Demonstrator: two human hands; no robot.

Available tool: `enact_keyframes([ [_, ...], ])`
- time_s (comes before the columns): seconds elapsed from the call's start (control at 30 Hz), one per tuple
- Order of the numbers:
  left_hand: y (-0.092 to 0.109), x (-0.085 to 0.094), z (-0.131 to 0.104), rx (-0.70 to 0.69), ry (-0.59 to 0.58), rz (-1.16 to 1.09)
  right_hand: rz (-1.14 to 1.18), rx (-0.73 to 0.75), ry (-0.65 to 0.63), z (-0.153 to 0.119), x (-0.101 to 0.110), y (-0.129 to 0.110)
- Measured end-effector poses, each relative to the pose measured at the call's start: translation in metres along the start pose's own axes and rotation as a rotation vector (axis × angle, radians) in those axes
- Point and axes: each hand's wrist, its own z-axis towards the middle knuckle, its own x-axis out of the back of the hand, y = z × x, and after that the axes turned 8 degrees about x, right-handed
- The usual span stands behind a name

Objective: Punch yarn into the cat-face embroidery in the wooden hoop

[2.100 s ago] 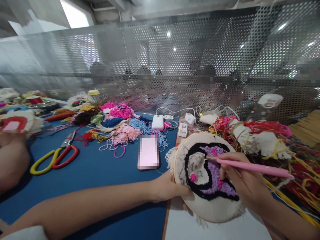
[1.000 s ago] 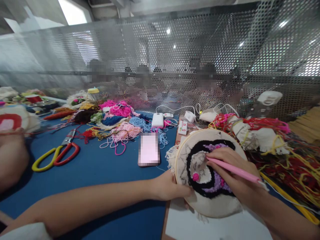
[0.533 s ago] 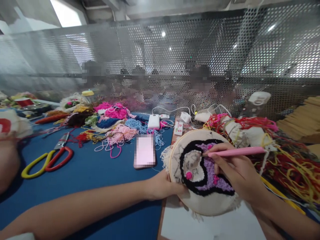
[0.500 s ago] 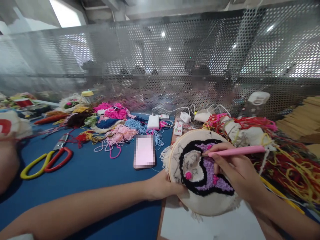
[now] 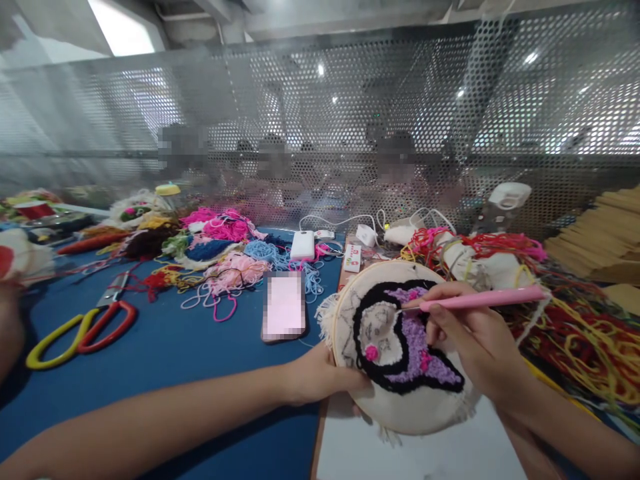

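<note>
My left hand [image 5: 320, 377] grips the near-left rim of a round embroidery hoop [image 5: 350, 400] and holds it tilted above the table edge. Its cream cloth carries a tufted black outline, a purple patch [image 5: 415, 347] and small pink dots. My right hand [image 5: 467, 340] holds a pink punch needle [image 5: 480, 299] like a pen. The needle tip rests on the cloth at the inner edge of the black outline. A cream strand hangs from the needle's back end.
A phone [image 5: 284, 307] lies on the blue table [image 5: 175, 347] left of the hoop. Yellow and red scissors [image 5: 80, 327] lie further left, with heaps of coloured yarn [image 5: 225, 247] behind. A power bank [image 5: 303, 245], tangled red and yellow yarn [image 5: 575, 327], a perforated metal screen [image 5: 350, 133]; another person's arm at far left.
My right hand pushed the needle down into the cloth, then drew it back up level. The tip now sits slightly higher on the cloth. The view has drifted to the right.
</note>
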Motion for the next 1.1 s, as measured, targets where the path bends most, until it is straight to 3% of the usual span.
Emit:
enact_keyframes([
  [0.2,0.001,0.001,-0.002,0.007,-0.026,0.020,0.020,-0.025,0.056,0.000,-0.004,0.000],
  [0.57,-0.003,0.003,-0.001,-0.014,-0.060,0.030,-0.106,0.262,0.018,-0.003,-0.006,0.014],
  [0.77,0.000,0.001,-0.003,0.001,-0.049,0.035,-0.082,0.260,-0.015,0.000,-0.004,0.018],
  [0.97,-0.003,0.002,-0.004,0.001,-0.029,0.078,-0.148,0.232,-0.152,-0.001,-0.007,0.013],
  [1.1,-0.001,0.001,-0.002,-0.005,-0.025,0.059,-0.148,0.135,-0.084,-0.001,-0.007,0.011],
])
